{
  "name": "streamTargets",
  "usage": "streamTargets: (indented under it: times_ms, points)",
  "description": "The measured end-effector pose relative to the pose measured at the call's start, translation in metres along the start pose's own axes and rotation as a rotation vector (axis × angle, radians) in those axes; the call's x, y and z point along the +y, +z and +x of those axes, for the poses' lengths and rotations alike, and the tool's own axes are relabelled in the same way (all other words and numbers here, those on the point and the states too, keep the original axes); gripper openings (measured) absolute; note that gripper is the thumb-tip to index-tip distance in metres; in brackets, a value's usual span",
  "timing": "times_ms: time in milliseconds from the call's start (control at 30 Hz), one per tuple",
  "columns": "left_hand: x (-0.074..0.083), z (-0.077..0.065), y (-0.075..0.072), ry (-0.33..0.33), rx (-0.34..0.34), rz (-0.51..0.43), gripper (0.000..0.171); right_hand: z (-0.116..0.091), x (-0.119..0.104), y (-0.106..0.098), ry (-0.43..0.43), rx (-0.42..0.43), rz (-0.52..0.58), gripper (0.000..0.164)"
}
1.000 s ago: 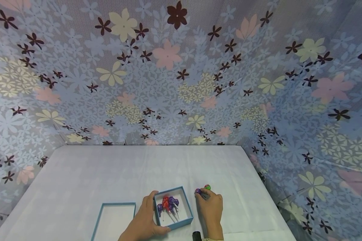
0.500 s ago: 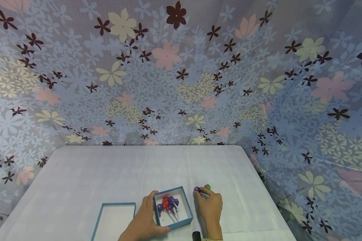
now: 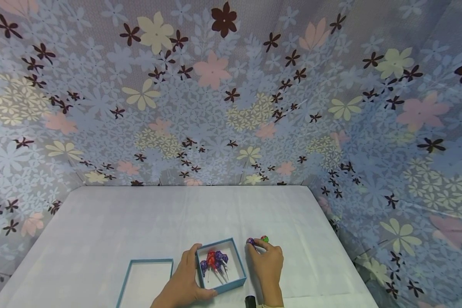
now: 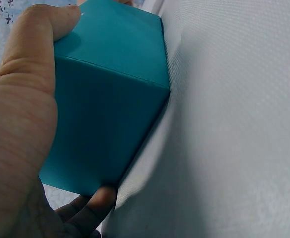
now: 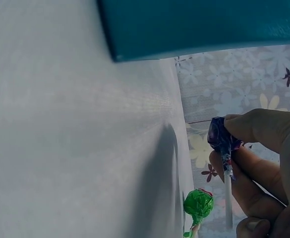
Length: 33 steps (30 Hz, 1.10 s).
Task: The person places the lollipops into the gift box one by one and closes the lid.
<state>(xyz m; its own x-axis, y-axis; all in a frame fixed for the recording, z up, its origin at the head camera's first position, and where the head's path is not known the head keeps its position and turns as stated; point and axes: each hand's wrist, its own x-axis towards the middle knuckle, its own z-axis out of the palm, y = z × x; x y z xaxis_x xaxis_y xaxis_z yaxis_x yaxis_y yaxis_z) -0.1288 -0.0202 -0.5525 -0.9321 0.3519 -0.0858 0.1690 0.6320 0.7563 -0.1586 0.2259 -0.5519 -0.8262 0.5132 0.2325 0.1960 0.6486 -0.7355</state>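
My left hand (image 3: 185, 278) grips the near left corner of a blue box (image 3: 238, 282), thumb along the front wall and fingers around the left side. Several lollipops (image 3: 212, 261) in purple and red wrappers lie inside with their white sticks toward me. To the right of the box, my right hand (image 3: 268, 265) pinches a purple-wrapped lollipop (image 5: 219, 135) between thumb and fingers; its white stick points down in the right wrist view. A green-wrapped lollipop (image 5: 199, 203) lies on the table just beyond that hand.
A shallow blue-rimmed lid (image 3: 151, 261) lies left of the box, with its white inside facing up. The white-covered table (image 3: 177, 218) ends at a floral curtain (image 3: 211, 128). A black object (image 3: 250, 301) shows at the lower edge near the right wrist.
The purple lollipop in my right hand has shifted slightly away from me and to the left. My left hand and the box have stayed in place.
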Motion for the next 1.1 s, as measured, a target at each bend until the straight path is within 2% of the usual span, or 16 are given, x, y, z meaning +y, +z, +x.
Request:
streamTargets:
  times_ms: [467,1100]
  points:
    - [-0.001,0.0,0.0,-0.007,-0.01,-0.019,0.129,-0.003,-0.007,-0.003,0.019,0.015,0.012,0.027]
    - [-0.003,0.001,0.001,0.016,0.011,-0.001,0.13,-0.009,-0.021,-0.007,-0.023,0.059,0.019,0.024]
